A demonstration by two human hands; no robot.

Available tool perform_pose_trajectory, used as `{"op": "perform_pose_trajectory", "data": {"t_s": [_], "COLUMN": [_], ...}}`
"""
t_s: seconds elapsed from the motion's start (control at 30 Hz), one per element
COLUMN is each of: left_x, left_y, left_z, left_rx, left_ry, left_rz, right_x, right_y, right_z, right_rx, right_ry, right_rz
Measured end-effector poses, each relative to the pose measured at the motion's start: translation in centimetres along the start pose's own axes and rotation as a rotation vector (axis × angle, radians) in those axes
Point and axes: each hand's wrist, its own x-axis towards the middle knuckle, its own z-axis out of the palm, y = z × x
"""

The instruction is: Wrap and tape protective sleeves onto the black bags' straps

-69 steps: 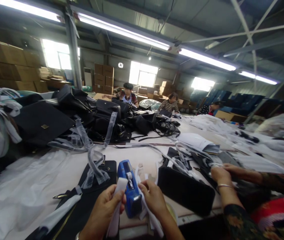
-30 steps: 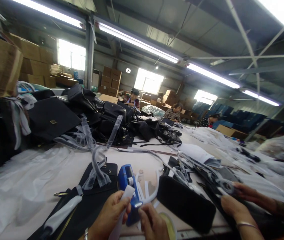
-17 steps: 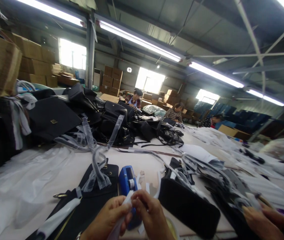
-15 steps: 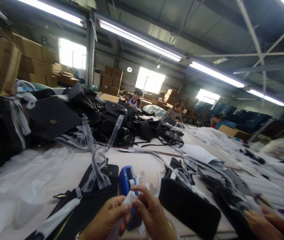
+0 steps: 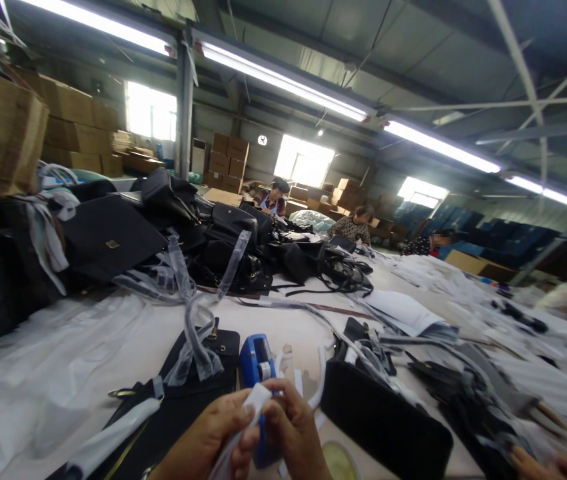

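A white strip of wrapping material, folded or rolled into a narrow band, is held upright between my two hands. My left hand grips it lower down, thumb pressed along its side. The fingers of my right hand are closed at its upper end. Just behind them stands a blue tape dispenser, its lower part partly hidden by my hands. To the left lies a black bag with a strap in clear plastic and a white-wrapped piece on it.
Another black bag lies to the right, beside a round tape roll. A co-worker's hand works at the lower right. Black bags are heaped behind; white sheeting covers the left side.
My right fingers have closed in around the strip's upper end, where they were more spread before. The co-worker's hands have shifted right and lower. The view has turned slightly.
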Motion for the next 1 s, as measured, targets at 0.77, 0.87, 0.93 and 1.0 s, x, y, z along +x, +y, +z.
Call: {"op": "perform_pose_trajectory", "data": {"t_s": [0.77, 0.87, 0.93, 1.0], "left_x": [0.8, 0.9, 0.7, 0.3], "left_y": [-2.8, -2.3, -1.9, -1.7], "left_z": [0.3, -0.5, -0.7, -0.5], "left_rx": [0.564, 0.491, 0.421, 0.345], "left_ry": [0.225, 0.259, 0.259, 0.247], "left_rz": [0.259, 0.304, 0.296, 0.251], "right_x": [1.5, 0.1, -1.5, -3.2], "right_y": [-2.5, -1.2, -0.1, 1.3], "right_z": [1.0, 0.8, 1.4, 2.5], "right_rx": [-0.078, 0.200, 0.261, 0.252], "right_ry": [0.100, 0.083, 0.098, 0.090], "right_rz": [0.146, 0.220, 0.249, 0.230]}}
